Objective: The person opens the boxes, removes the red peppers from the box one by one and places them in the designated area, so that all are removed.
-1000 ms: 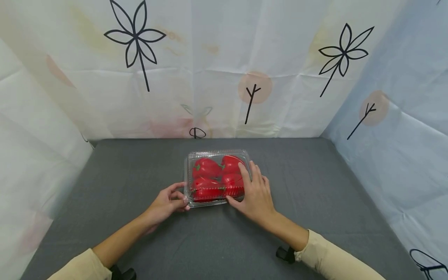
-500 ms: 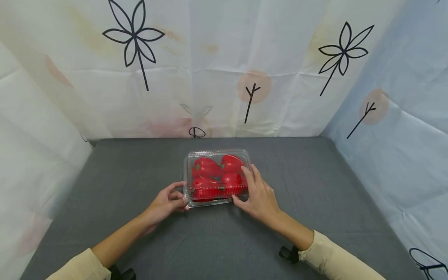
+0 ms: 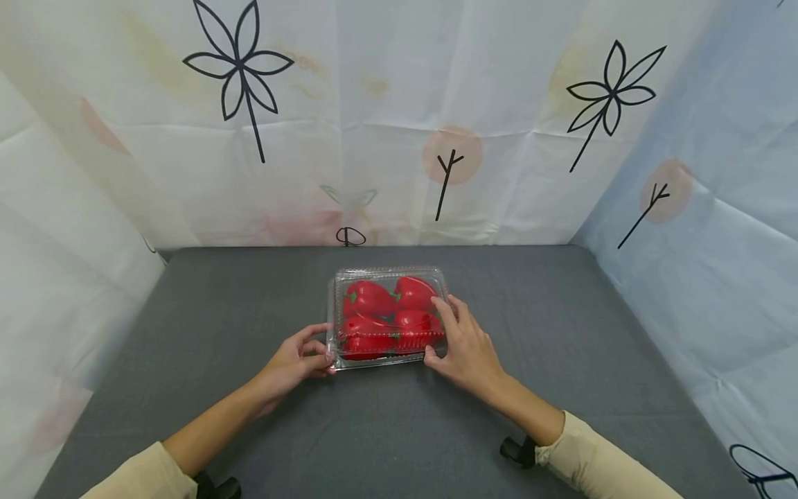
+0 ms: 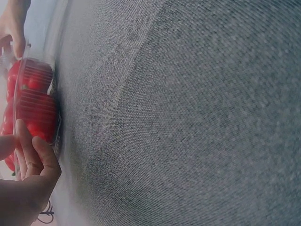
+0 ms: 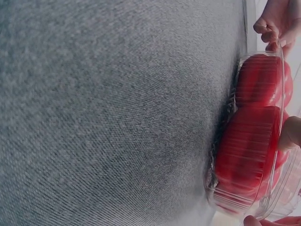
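A clear plastic clamshell container (image 3: 380, 363) lies on the grey cloth, with its lid over several red bell peppers (image 3: 369, 298) that have green stems. At its front left corner my left hand (image 3: 296, 360) grips the rim between thumb and fingers. My right hand (image 3: 467, 353) holds the front right corner, thumb on the front edge and fingers on the right side. Seen from the right wrist, the right thumb (image 5: 291, 132) touches the rim. In the left wrist view the left hand's fingers (image 4: 33, 153) lie against the container wall.
A grey cloth (image 3: 274, 443) covers the table around the container. Pale fabric walls (image 3: 386, 104) with plant drawings stand at the back and both sides. Black straps (image 3: 519, 452) sit on the wrists near the beige sleeves.
My right hand has slid rightward along the container's front edge to its right corner, its fingers shifting off the lid toward the side. The left hand and container have stayed nearly still.
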A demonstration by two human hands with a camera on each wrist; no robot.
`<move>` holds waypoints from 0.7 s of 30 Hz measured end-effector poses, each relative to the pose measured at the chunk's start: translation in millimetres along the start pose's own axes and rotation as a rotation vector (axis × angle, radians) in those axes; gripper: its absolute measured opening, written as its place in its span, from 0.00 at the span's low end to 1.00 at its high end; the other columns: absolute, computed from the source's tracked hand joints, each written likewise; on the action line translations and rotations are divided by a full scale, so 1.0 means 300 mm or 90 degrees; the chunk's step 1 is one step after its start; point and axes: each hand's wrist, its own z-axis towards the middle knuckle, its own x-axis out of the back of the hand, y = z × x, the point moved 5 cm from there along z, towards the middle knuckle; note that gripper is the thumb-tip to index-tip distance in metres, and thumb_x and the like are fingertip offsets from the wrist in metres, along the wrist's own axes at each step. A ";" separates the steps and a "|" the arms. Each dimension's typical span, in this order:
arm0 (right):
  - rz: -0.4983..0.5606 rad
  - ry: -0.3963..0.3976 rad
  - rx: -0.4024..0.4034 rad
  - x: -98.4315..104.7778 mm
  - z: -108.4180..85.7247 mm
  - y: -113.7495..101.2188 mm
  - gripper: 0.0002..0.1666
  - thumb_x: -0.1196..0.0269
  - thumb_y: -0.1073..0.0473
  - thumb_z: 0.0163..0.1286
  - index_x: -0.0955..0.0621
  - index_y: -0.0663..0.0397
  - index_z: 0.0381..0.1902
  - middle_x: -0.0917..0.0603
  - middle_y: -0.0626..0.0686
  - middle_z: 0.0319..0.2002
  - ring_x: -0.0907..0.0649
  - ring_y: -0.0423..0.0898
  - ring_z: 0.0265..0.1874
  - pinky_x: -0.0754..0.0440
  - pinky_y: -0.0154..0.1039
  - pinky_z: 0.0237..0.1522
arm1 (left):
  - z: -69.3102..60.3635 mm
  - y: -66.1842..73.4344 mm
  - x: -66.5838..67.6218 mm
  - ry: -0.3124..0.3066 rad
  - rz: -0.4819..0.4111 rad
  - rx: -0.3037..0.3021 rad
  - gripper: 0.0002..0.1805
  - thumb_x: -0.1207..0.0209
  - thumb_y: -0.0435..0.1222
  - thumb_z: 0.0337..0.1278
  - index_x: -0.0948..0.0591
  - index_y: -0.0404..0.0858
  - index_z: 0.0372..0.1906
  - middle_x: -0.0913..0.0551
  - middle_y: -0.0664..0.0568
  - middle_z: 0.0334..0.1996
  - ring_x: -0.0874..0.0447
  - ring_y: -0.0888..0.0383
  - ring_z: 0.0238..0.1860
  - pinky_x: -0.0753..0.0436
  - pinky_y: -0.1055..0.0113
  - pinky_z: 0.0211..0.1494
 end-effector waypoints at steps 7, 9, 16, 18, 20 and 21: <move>0.017 -0.013 -0.007 -0.003 0.002 0.009 0.48 0.27 0.57 0.50 0.32 0.51 0.69 0.29 0.65 0.63 0.19 0.56 0.43 0.21 0.42 0.23 | 0.006 -0.007 0.003 0.004 0.006 0.007 0.35 0.40 0.30 0.65 0.41 0.32 0.73 0.19 0.38 0.41 0.15 0.53 0.40 0.15 0.60 0.49; 0.027 -0.014 -0.008 -0.001 0.004 0.011 0.48 0.27 0.58 0.49 0.32 0.51 0.70 0.29 0.65 0.62 0.19 0.56 0.45 0.23 0.42 0.24 | 0.009 -0.009 0.004 0.006 0.008 0.007 0.35 0.40 0.30 0.66 0.41 0.32 0.72 0.18 0.39 0.41 0.16 0.53 0.40 0.15 0.61 0.49; 0.052 -0.030 -0.009 0.003 0.011 0.017 0.49 0.26 0.60 0.49 0.32 0.50 0.70 0.29 0.62 0.61 0.20 0.55 0.46 0.24 0.40 0.26 | 0.009 -0.010 0.009 0.004 0.008 0.010 0.35 0.39 0.31 0.66 0.41 0.32 0.73 0.17 0.44 0.38 0.15 0.51 0.40 0.15 0.63 0.48; 0.058 -0.036 -0.009 0.006 0.013 0.018 0.50 0.25 0.61 0.49 0.32 0.49 0.70 0.29 0.62 0.61 0.20 0.55 0.47 0.22 0.42 0.28 | 0.009 -0.006 0.010 0.004 0.010 0.014 0.35 0.39 0.32 0.66 0.41 0.33 0.73 0.17 0.43 0.39 0.15 0.51 0.41 0.15 0.62 0.49; 0.060 -0.043 -0.010 0.011 0.016 0.020 0.50 0.25 0.62 0.48 0.32 0.48 0.70 0.29 0.63 0.61 0.19 0.56 0.48 0.21 0.44 0.30 | 0.010 -0.002 0.009 0.005 0.015 0.019 0.35 0.39 0.33 0.66 0.41 0.33 0.73 0.17 0.42 0.40 0.15 0.51 0.41 0.15 0.62 0.49; 0.062 -0.046 -0.010 0.014 0.018 0.021 0.49 0.25 0.63 0.49 0.32 0.48 0.70 0.29 0.63 0.61 0.19 0.56 0.48 0.21 0.45 0.30 | 0.011 0.000 0.009 0.005 0.017 0.020 0.35 0.39 0.33 0.66 0.41 0.33 0.73 0.17 0.42 0.40 0.15 0.51 0.41 0.16 0.62 0.49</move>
